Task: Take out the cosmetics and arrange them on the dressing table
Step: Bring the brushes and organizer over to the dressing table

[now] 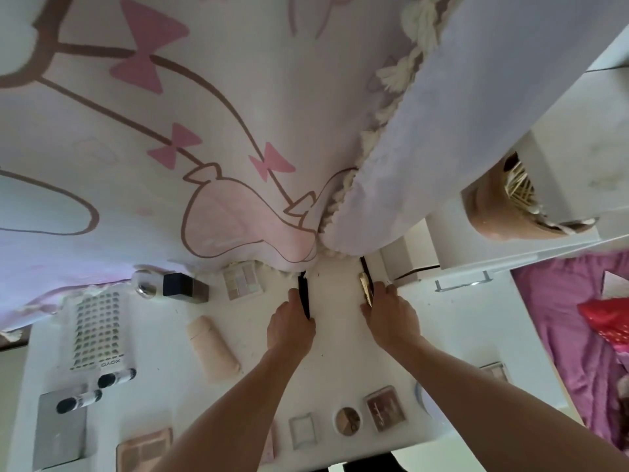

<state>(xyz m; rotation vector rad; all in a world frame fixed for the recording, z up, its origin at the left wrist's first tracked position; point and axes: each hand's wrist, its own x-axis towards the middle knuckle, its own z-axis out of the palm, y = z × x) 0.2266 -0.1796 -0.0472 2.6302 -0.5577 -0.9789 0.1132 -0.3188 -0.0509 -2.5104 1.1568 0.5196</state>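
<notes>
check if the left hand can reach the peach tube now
Probably yes: the tube lies close beside the left hand, with bare table between, though its fingers already grip a black pencil.

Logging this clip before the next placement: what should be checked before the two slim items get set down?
1. Left hand grip on the black pencil: ok, fingers curl round it.
2. Right hand grip on the gold-and-black stick: ok.
3. Bare dressing table between the hands: ok.
4. Eyeshadow palette apart from the left hand: ok.
5. Draped blanket off both items' far ends: cannot tell.
6. Caps closed: cannot tell.
</notes>
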